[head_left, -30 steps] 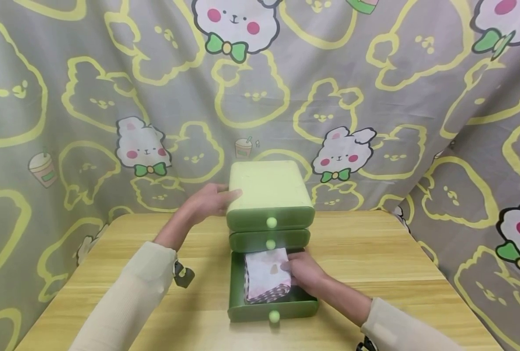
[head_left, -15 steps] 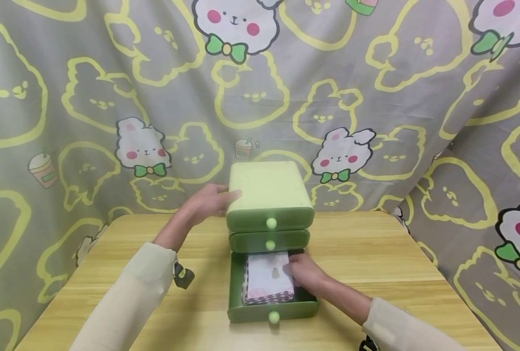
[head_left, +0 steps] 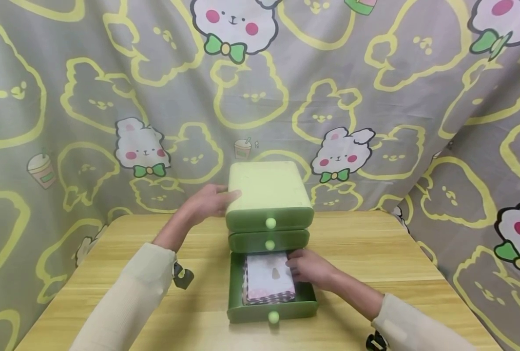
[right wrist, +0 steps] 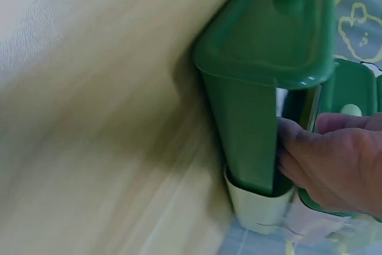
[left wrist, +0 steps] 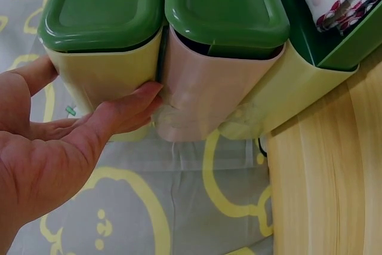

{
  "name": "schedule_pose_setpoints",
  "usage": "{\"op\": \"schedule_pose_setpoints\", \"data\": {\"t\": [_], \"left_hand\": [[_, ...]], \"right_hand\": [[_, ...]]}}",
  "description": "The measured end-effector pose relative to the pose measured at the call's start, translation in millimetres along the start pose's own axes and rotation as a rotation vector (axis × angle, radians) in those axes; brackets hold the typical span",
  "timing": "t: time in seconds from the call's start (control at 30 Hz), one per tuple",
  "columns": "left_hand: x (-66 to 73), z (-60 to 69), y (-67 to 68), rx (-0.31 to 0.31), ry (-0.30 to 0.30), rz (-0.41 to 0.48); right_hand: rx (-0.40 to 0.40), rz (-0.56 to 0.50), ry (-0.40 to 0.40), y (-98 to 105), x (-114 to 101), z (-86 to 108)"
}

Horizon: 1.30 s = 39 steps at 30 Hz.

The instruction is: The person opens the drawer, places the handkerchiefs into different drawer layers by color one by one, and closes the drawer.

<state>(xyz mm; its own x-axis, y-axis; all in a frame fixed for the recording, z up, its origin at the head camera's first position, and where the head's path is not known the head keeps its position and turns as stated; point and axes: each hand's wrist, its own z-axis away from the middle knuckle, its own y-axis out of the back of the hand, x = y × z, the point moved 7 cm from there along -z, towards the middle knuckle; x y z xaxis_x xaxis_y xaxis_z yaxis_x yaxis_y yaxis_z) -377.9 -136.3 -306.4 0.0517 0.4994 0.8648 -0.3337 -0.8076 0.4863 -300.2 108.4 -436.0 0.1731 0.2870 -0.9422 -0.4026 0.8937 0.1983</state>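
A small drawer unit (head_left: pixel 268 183) stands on the table, with a pale yellow top and green drawer fronts. Its bottom drawer (head_left: pixel 253 312) is pulled out and holds a folded white cloth (head_left: pixel 266 278) with a checked edge. My left hand (head_left: pixel 209 201) rests against the upper left side of the unit, the thumb over the top edge; in the left wrist view its fingers (left wrist: pixel 134 103) lie along the yellow side wall. My right hand (head_left: pixel 314 269) is at the drawer's right side, fingertips by the cloth's right edge. In the right wrist view the drawer wall partly hides them.
The two upper drawers, top (head_left: pixel 246 222) and middle (head_left: pixel 246 241), are pushed in, each with a round pale knob. A patterned curtain (head_left: pixel 260 136) hangs behind the wooden table (head_left: pixel 365 258). The middle tier's side wall (left wrist: pixel 209 91) is pink.
The folded cloth has settled flatter in the drawer and shifted slightly right. My right hand has drawn back a little to the right from it. The left hand has stayed in place.
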Motion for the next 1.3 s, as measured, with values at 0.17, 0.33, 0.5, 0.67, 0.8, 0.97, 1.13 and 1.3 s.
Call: {"op": "schedule_pose_setpoints", "data": {"t": [0.17,0.33,0.5,0.67,0.8,0.97,1.13,1.3], "left_hand": [[1.0,0.8,-0.2,0.001,-0.002,-0.005],[0.4,0.6,0.4,-0.003,-0.007,-0.015],[0.5,0.1,0.8,-0.003,-0.008,-0.012],[0.9,0.6,1.1,0.002,-0.003,-0.028],[0.6,0.4,0.4,0.000,0.003,-0.025],[0.2,-0.3,-0.3,-0.003,0.001,-0.007],[0.6,-0.4,-0.6,-0.007,-0.002,0.000],[-0.3,-0.7,-0.8,-0.006,0.002,-0.002]], "right_hand": [[-0.032,0.040,0.027,2,-11,11.0],[-0.083,0.003,0.054,-5,-22,27.3],[-0.203,-0.094,0.050,-23,-26,43.6],[-0.269,-0.166,0.024,-36,-26,54.6],[-0.273,-0.182,0.014,-39,-26,58.3],[-0.312,-0.196,0.004,-42,-25,63.8],[-0.460,-0.150,-0.023,-55,-17,73.4],[-0.568,-0.095,-0.101,-68,1,81.5]]}}
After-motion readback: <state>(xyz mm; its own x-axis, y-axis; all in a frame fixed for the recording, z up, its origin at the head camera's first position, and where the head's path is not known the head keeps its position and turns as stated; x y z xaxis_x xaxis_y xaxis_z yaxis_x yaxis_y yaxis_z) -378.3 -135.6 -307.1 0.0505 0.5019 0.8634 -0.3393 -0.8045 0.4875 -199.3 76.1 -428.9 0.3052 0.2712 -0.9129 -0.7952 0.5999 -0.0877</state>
